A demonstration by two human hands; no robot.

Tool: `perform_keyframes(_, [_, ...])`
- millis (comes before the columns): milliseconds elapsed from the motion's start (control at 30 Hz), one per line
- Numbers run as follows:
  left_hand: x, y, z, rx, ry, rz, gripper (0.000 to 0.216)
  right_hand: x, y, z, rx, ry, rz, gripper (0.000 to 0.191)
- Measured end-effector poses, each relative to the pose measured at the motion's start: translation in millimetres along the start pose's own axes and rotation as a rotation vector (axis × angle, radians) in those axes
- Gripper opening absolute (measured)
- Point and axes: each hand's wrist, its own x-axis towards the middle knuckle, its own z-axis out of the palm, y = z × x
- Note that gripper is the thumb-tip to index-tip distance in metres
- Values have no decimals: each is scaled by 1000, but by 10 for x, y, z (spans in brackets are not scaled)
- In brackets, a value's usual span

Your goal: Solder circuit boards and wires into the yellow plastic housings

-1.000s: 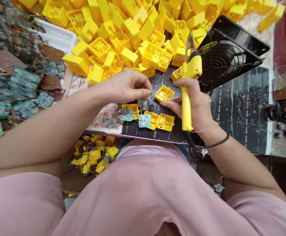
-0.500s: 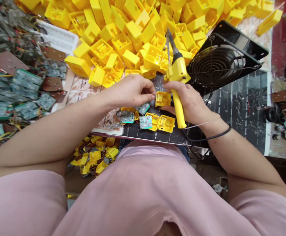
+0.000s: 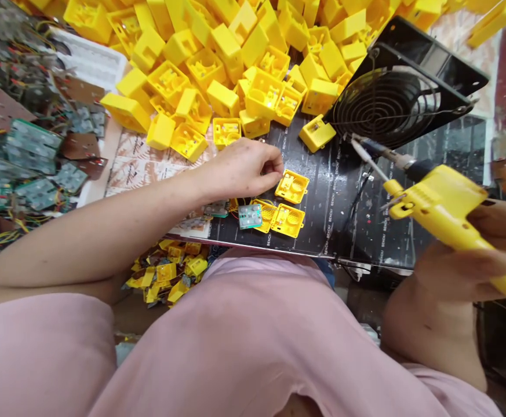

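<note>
My right hand [image 3: 457, 266], smeared by motion, is wrapped round the handle of a yellow soldering gun [image 3: 441, 194]. The gun's metal tip points left, in front of the black fan. My left hand [image 3: 255, 168] is pinched at the left edge of a small yellow case half [image 3: 292, 186]; whatever lies between its fingertips is too small to make out. Just below sits an opened yellow case [image 3: 290, 220], with a green circuit board [image 3: 250, 216] at its left side. Another circuit board [image 3: 217, 208] shows partly under my left forearm, with thin wires beside it.
Yellow cases [image 3: 226, 49] are heaped along the back. A black fan [image 3: 383, 104] stands at the back right, with a single yellow case [image 3: 317, 134] by it. Circuit boards [image 3: 33, 142] pile up on the left. More yellow parts [image 3: 166, 272] lie below the table edge.
My right hand has swung the soldering gun away to the right, and its tip has turned from pointing away to pointing left. My left hand stays pinched near the case half.
</note>
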Motion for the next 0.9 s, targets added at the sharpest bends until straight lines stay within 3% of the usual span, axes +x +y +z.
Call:
perform_keyframes(67, [33, 91, -35, 26, -42, -55, 21, 49, 86, 167, -33, 356, -124, 40])
perform_keyframes(100, [50, 134, -52, 37, -63, -73, 22, 63, 113, 258, -8, 487, -179, 38])
perform_keyframes(133, [67, 170, -67, 47, -82, -83, 23, 62, 122, 334, 29, 521, -165, 37])
perform_keyframes(167, [83, 198, -78, 56, -93, -91, 23, 45, 113, 387, 63, 510, -141, 36])
perform_keyframes(267, [122, 227, -87, 81, -116, -97, 22, -71, 12, 399, 81, 162, -11, 27])
perform_keyframes(333, [137, 208, -78, 87, -122, -73, 22, -150, -58, 346, 39, -35, 22, 45])
perform_keyframes(367, [141, 194, -73, 88, -123, -55, 22, -176, -79, 323, 25, -72, 9, 50])
perform_keyframes(633, [169, 165, -78, 104, -149, -50, 23, -60, -122, 383, 53, -143, -191, 22])
perform_keyframes(900, [163, 123, -41, 115, -96, -29, 25, 84, -153, 337, 24, -256, -261, 30])
